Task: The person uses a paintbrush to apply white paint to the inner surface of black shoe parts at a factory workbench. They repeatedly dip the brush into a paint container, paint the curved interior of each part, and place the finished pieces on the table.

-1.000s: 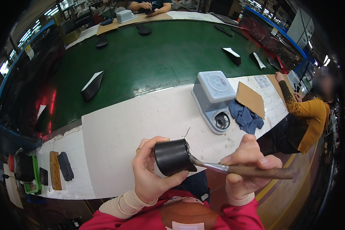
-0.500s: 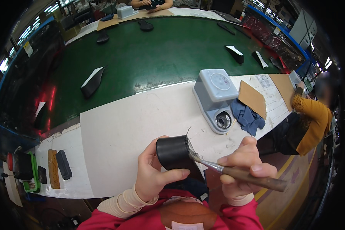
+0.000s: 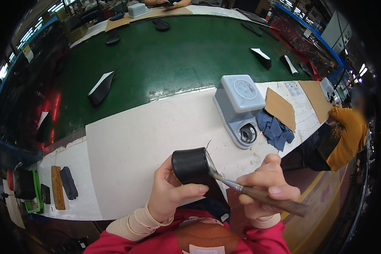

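Observation:
My left hand (image 3: 167,191) is closed around a black wedge shoe heel (image 3: 189,166), its smooth curved back turned up and its thumb lying along the near side. In my right hand (image 3: 270,181), pinched between thumb and fingers, is a brush (image 3: 262,196) with a brown wooden handle and a metal ferrule. The bristles touch the rim of the heel on its right side. How wet the bristles are cannot be made out.
A blue-grey dispenser (image 3: 238,99) with a round dark opening stands beyond my right hand, beside a blue cloth (image 3: 275,129) and cardboard (image 3: 280,109). Wedge heels (image 3: 100,89) lie on the green conveyor belt (image 3: 169,55). Two blocks (image 3: 69,182) lie left; a person (image 3: 347,127) works at right.
My right hand and the brush have shifted slightly left, with the bristles still at the heel's rim. The heel has barely moved. The person at right has lowered an arm.

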`<action>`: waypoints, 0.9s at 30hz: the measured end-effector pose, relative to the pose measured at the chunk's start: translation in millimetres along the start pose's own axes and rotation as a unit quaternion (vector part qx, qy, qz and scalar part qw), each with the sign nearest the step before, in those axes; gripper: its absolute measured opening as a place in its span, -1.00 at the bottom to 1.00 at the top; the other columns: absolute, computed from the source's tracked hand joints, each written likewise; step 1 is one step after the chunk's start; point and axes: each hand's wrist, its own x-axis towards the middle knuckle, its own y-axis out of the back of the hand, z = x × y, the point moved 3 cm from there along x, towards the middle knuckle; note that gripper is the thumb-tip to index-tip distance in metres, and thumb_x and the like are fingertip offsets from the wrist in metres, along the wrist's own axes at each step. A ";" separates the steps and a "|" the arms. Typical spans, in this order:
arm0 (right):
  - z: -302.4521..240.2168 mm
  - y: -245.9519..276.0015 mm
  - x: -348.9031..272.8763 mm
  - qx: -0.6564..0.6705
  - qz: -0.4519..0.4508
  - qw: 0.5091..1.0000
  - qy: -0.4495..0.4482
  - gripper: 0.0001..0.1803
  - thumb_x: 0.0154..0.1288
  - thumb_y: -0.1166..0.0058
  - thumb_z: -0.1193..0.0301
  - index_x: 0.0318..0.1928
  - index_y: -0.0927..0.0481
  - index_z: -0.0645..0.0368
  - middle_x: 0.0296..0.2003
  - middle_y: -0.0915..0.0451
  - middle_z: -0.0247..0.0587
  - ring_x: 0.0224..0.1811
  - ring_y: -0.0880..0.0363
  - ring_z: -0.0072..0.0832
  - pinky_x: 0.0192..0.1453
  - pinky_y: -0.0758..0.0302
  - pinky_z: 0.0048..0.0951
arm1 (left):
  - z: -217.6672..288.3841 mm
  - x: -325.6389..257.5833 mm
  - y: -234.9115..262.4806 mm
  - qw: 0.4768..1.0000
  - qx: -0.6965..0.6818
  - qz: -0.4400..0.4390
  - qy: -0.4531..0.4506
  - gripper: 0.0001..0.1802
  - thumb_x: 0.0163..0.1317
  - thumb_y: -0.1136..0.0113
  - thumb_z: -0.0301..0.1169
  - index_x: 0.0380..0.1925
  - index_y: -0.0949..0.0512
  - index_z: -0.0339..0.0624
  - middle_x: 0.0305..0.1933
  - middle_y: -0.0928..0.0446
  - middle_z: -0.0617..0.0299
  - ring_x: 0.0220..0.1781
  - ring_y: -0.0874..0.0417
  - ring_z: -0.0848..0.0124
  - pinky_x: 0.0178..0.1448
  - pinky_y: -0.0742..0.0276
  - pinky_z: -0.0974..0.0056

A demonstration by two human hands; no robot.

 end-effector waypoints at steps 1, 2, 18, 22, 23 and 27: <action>2.2 0.9 -2.5 0.002 -0.004 1.000 0.003 -0.44 0.04 -0.31 0.46 -0.02 -0.25 0.01 -0.44 -0.62 -0.19 -0.54 -0.49 -0.48 -0.27 -0.19 -0.36 | 0.4 1.4 0.4 1.000 -0.008 -0.004 -0.010 -0.40 -0.16 -0.33 -0.69 -0.03 -0.39 -0.31 -0.12 -0.53 0.18 -0.10 -0.56 0.45 -0.01 -0.51 0.34; 5.3 2.2 -5.0 -0.005 -0.013 1.000 0.008 -0.45 0.05 -0.30 0.48 -0.01 -0.25 0.03 -0.45 -0.62 -0.19 -0.54 -0.49 -0.48 -0.26 -0.20 -0.36 | 0.0 3.2 1.7 1.000 -0.006 -0.001 -0.014 -0.41 -0.16 -0.33 -0.69 -0.03 -0.39 -0.30 -0.13 -0.53 0.19 -0.11 -0.56 0.45 -0.01 -0.51 0.34; 132.1 64.1 -33.4 -0.078 0.072 0.940 -0.323 -0.57 0.16 -0.12 0.59 0.05 -0.35 0.36 -0.45 -0.55 -0.28 -0.39 -0.47 -0.66 -0.25 -0.38 -0.64 | -32.7 32.0 46.6 0.987 -0.110 -0.027 0.111 -0.49 0.32 0.12 -0.17 0.13 -0.32 -0.31 0.03 -0.49 -0.06 0.03 -0.56 0.22 0.15 -0.46 0.10; 137.7 61.9 -34.2 -0.097 0.036 0.944 -0.314 -0.60 0.16 -0.13 0.57 0.02 -0.37 0.37 -0.47 -0.55 -0.28 -0.43 -0.44 -0.68 -0.28 -0.36 -0.66 | -33.1 33.1 46.9 0.989 -0.110 -0.010 0.097 -0.47 0.33 0.13 -0.12 0.14 -0.32 -0.29 0.06 -0.48 -0.04 0.05 -0.55 0.22 0.17 -0.45 0.09; 139.4 62.0 -34.8 -0.100 0.029 0.945 -0.311 -0.60 0.16 -0.13 0.57 0.02 -0.38 0.37 -0.47 -0.54 -0.28 -0.44 -0.43 -0.68 -0.29 -0.35 -0.66 | -33.1 33.0 46.6 0.991 -0.105 -0.002 0.088 -0.47 0.33 0.12 -0.12 0.14 -0.32 -0.30 0.07 -0.47 -0.03 0.06 -0.54 0.23 0.17 -0.44 0.09; 149.6 62.5 -39.7 -0.058 0.019 0.943 -0.328 -0.59 0.18 -0.13 0.55 0.03 -0.36 0.38 -0.47 -0.54 -0.29 -0.45 -0.42 -0.69 -0.28 -0.34 -0.67 | -30.9 32.5 44.9 0.989 -0.106 -0.020 0.102 -0.50 0.30 0.10 -0.19 0.13 -0.32 -0.31 0.09 -0.47 0.00 0.04 -0.56 0.25 0.15 -0.47 0.12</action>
